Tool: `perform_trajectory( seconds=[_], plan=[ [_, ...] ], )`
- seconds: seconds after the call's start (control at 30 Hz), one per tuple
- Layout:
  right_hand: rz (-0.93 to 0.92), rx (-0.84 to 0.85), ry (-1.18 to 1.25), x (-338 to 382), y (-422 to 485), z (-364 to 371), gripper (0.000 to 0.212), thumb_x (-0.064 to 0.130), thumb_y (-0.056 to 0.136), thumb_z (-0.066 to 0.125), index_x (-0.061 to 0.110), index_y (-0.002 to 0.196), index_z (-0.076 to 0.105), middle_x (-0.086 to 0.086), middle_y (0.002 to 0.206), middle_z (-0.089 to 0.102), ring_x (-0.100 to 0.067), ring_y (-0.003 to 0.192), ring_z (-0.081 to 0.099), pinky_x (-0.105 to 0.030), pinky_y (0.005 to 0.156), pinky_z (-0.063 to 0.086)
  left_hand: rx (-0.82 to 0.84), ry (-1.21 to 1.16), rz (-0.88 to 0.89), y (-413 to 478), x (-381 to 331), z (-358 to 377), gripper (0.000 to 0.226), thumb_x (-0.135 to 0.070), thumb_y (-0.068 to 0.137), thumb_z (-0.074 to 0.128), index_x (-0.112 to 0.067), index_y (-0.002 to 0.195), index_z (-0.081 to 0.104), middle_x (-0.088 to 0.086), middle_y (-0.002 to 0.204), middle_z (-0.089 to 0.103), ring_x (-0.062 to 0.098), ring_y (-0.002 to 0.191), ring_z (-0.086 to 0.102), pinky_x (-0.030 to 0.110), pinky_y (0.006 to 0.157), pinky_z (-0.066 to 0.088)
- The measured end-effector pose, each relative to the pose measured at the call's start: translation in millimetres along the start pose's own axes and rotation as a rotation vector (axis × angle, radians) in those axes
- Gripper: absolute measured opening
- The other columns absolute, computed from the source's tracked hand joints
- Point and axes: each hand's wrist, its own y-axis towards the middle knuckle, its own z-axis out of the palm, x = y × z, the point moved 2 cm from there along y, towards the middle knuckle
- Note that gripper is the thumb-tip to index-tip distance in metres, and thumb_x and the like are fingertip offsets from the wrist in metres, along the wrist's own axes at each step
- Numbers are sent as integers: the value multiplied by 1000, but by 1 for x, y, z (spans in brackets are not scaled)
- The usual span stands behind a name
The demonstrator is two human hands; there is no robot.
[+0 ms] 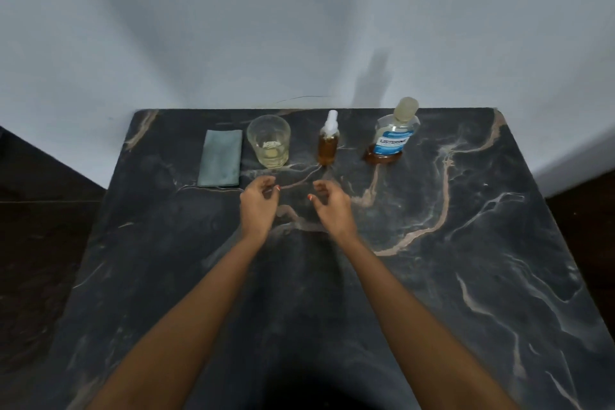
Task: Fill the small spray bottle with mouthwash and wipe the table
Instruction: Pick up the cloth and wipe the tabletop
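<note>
Dark marble table (432, 276) lies under outstretched forearms, left hand (258, 206) and right hand (332, 210) hovering loosely curled, holding nothing.

The left hand (258, 206) and the right hand (334, 210) were bare, as were both forearms (206, 293), which were long and slim and ran uncovered to the bottom edge of the view. The thumbnails (278, 188) wore an orange-pink polish; the other nails could not be made out
</note>
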Motion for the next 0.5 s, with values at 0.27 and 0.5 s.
perform_trajectory(
  seconds=[0.27,0.5],
  plan=[
    [-41,88,48,47,18,87,28,5,83,62,4,111,58,-14,109,64,-20,99,61,-23,88,48,-115,84,-130,47,37,-66,31,-6,86,56,-1,116,57,19,119,61,29,109,58,38,98,45],
    [-50,179,-70,75,47,138,37,7,86,58,4,122,50,-17,126,52,-27,116,50,-39,102,41,-81,166,-177,87,51,-80,36,-5,86,54,1,122,51,20,124,55,30,114,53,40,99,43]
  ],
)
